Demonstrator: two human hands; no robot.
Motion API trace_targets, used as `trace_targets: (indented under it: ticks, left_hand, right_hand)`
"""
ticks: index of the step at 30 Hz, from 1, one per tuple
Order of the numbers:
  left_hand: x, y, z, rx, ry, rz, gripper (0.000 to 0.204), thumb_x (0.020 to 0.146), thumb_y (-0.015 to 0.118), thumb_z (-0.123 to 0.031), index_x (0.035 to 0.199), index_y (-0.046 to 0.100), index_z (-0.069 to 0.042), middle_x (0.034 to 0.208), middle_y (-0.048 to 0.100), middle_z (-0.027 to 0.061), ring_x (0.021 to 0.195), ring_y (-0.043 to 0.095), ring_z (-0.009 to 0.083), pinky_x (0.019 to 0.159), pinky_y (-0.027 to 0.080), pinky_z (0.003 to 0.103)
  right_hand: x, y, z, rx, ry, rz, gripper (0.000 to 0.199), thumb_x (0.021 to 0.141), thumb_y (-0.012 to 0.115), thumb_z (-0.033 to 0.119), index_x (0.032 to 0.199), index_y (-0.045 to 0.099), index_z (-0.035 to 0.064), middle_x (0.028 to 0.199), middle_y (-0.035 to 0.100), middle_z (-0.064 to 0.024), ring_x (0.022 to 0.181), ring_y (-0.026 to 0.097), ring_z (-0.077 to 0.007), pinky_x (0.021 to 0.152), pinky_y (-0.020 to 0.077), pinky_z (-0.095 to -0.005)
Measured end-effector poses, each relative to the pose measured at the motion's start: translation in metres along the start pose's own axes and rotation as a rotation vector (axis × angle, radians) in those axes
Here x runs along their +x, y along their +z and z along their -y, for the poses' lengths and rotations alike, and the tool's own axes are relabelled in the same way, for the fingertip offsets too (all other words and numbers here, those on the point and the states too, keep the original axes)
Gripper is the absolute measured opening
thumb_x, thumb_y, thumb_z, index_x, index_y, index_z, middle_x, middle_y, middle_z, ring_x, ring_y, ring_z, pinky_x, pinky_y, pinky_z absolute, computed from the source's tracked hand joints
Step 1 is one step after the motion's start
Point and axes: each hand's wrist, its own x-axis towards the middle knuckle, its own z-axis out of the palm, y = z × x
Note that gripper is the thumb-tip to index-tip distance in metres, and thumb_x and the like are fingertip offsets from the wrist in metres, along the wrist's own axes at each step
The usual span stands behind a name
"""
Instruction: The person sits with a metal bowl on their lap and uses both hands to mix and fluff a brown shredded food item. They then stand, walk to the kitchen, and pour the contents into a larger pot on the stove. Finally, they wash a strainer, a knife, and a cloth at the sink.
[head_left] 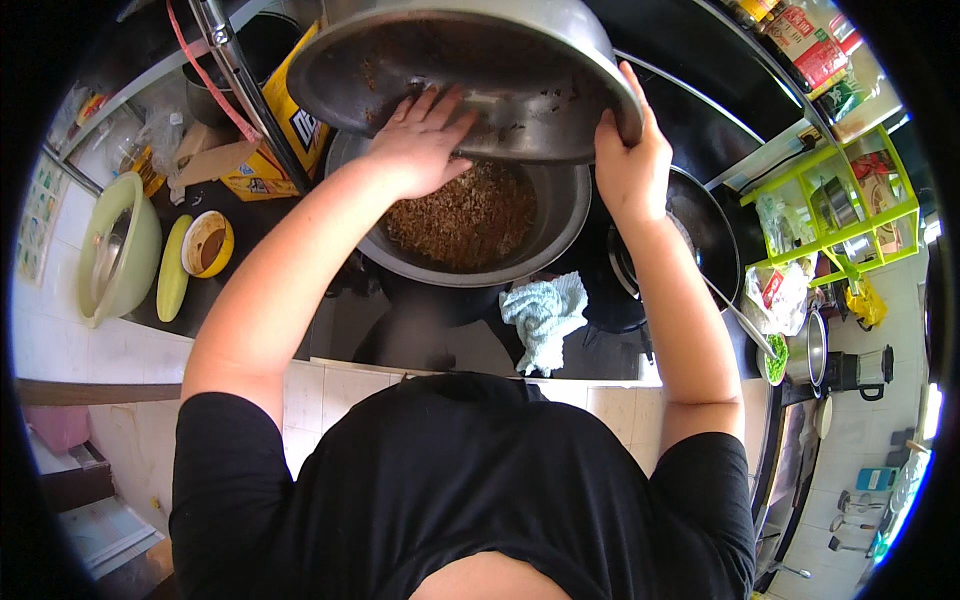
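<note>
A large metal basin (540,90) is tipped up on its side at the top of the view, with brown bits stuck to its inner wall. My right hand (635,165) grips the basin's right rim, thumb and fingers on either side of it. Against the lower inside of the basin, my left hand (418,145) lies with its fingers spread. Below the basin sits a wide grey pan (575,225) holding brown, crumbly or shredded food (465,220). The basin hides the pan's far side.
A pale blue cloth (545,315) lies by the pan. To the right are a black wok (715,235), a ladle (745,325) and a green rack (850,265). On the left stand a pale green bowl (125,260), a cucumber-like vegetable (173,270) and a yellow bowl (222,250).
</note>
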Motion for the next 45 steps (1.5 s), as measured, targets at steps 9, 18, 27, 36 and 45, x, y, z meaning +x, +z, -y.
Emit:
trace_targets:
  ticks: [9, 18, 27, 36, 45]
  left_hand:
    - [-0.034, -0.024, 0.023, -0.483, 0.047, 0.285, 0.038, 0.09, 0.047, -0.025, 0.123, 0.05, -0.005, 0.122, 0.053, 0.0155, 0.114, 0.05, 0.0287, 0.096, 0.039, 0.036]
    - [-0.063, 0.002, 0.045, -1.043, -0.145, 0.129, 0.031, 0.09, 0.05, -0.012, 0.118, 0.052, 0.0, 0.111, 0.06, 0.0111, 0.1, 0.057, 0.0167, 0.089, 0.044, 0.028]
    - [-0.073, 0.011, 0.053, -1.228, -0.176, 0.048, 0.028, 0.092, 0.047, -0.014, 0.116, 0.054, -0.001, 0.112, 0.059, 0.0106, 0.106, 0.055, 0.0176, 0.091, 0.042, 0.029]
    - [-0.073, 0.011, 0.068, -1.311, -0.302, -0.095, 0.03, 0.091, 0.049, -0.014, 0.118, 0.051, -0.002, 0.115, 0.057, 0.0074, 0.101, 0.054, 0.0136, 0.086, 0.043, 0.027]
    - [-0.06, -0.004, 0.068, -1.38, -0.409, -0.375, 0.023, 0.089, 0.054, -0.015, 0.109, 0.057, -0.004, 0.093, 0.06, 0.0007, 0.082, 0.054, 0.0067, 0.069, 0.043, 0.02]
  right_hand:
    - [0.013, 0.022, -0.026, -0.291, 0.083, 0.14, 0.054, 0.078, 0.051, 0.018, 0.131, 0.044, 0.0203, 0.093, 0.062, -0.0175, 0.085, 0.06, -0.0339, 0.079, 0.0477, -0.0398]
    - [-0.005, 0.049, -0.047, -0.509, 0.001, 0.266, 0.061, 0.076, 0.056, 0.017, 0.134, 0.038, 0.0231, 0.098, 0.058, -0.0154, 0.082, 0.061, -0.0316, 0.072, 0.0503, -0.0392]
    - [0.001, 0.053, -0.043, -0.201, 0.576, 0.439, 0.066, 0.074, 0.047, 0.012, 0.139, 0.031, 0.0165, 0.107, 0.06, -0.0188, 0.09, 0.061, -0.0314, 0.078, 0.0484, -0.0371]
    - [0.005, -0.003, -0.044, 0.441, 1.065, 0.334, 0.035, 0.079, 0.047, 0.002, 0.113, 0.042, 0.0013, 0.093, 0.057, -0.0162, 0.075, 0.064, -0.0265, 0.058, 0.0582, -0.0399]
    - [-0.004, -0.007, -0.027, 0.868, 1.397, 0.242, 0.026, 0.08, 0.045, -0.003, 0.106, 0.041, -0.0085, 0.109, 0.05, -0.02, 0.099, 0.055, -0.0317, 0.089, 0.0489, -0.045]
